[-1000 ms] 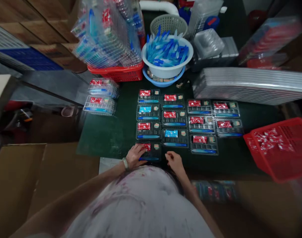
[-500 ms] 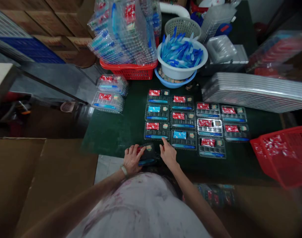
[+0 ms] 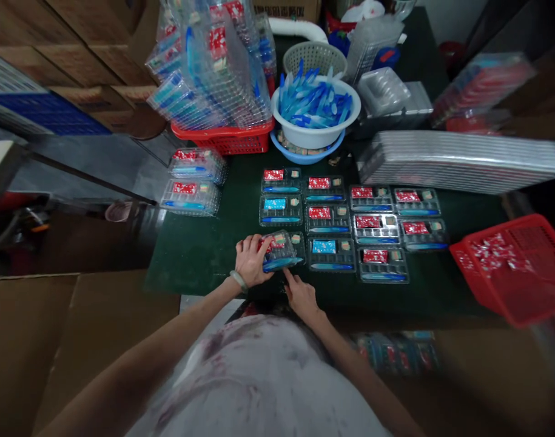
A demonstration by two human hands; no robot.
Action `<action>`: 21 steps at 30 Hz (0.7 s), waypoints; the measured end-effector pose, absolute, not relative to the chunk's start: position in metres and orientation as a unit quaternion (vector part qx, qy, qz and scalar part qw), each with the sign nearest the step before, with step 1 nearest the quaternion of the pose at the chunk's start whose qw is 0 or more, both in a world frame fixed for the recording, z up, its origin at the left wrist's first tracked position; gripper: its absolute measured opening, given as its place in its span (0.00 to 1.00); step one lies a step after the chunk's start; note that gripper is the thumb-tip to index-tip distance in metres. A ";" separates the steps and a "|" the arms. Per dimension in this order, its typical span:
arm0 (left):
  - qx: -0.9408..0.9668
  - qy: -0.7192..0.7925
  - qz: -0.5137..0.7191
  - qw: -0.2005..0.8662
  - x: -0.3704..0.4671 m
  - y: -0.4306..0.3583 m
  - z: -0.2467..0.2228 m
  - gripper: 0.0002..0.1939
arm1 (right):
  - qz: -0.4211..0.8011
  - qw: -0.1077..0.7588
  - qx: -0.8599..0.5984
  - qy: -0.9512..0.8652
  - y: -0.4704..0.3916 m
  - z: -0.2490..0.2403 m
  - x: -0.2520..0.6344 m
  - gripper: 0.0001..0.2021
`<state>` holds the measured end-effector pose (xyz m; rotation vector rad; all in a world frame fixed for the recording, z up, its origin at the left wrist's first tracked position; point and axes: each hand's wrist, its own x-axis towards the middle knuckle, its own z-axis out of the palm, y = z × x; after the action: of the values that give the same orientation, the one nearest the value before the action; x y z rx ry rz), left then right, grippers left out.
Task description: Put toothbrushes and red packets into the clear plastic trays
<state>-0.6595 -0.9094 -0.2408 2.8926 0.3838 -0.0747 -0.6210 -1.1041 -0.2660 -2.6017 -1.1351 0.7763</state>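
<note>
My left hand (image 3: 253, 261) grips a clear plastic tray (image 3: 281, 244) by its left side. In that tray lie a red patterned packet, a small pale block and a blue pen (image 3: 281, 264). It is slightly tilted and overlaps another filled tray (image 3: 298, 240), which is partly hidden underneath. Close to the near edge of the held tray is my right hand (image 3: 301, 297), index finger stretched out and nothing held; whether the fingertip touches the tray I cannot tell. Several similar filled trays (image 3: 329, 255) lie in columns to the right and beyond, two of their packets light blue.
Stacked filled trays (image 3: 190, 197) stand at left. Behind are a red basket (image 3: 241, 142) piled with packs and a white bowl (image 3: 316, 135) of blue pens. At right lie a long stack of clear trays (image 3: 459, 161) and a red basket (image 3: 523, 297) with red packets.
My left hand has lifted its tray from the table's near edge up and over the nearest tray of the left column. My right hand has shifted slightly left and nearer my body.
</note>
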 end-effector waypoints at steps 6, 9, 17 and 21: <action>0.986 0.099 -0.081 0.107 -0.627 -0.926 -0.255 0.57 | 0.111 0.178 -0.938 -0.275 -1.162 -0.262 -0.605 0.18; 0.986 0.078 -0.120 0.081 -0.611 -0.926 -0.260 0.62 | 0.018 0.159 -0.956 -0.244 -1.182 -0.268 -0.580 0.18; 0.979 0.055 -0.188 0.052 -0.596 -0.908 -0.252 0.65 | 0.036 0.064 -0.958 -0.277 -1.190 -0.279 -0.560 0.18; 0.971 0.103 -0.209 0.058 -0.611 -0.902 -0.253 0.68 | 0.041 0.064 -0.957 -0.279 -1.190 -0.279 -0.575 0.18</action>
<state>-0.6106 -0.9022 -0.2528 2.9424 0.3118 -0.6328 -0.5749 -1.1897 -0.2795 -2.8899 -0.8437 0.1251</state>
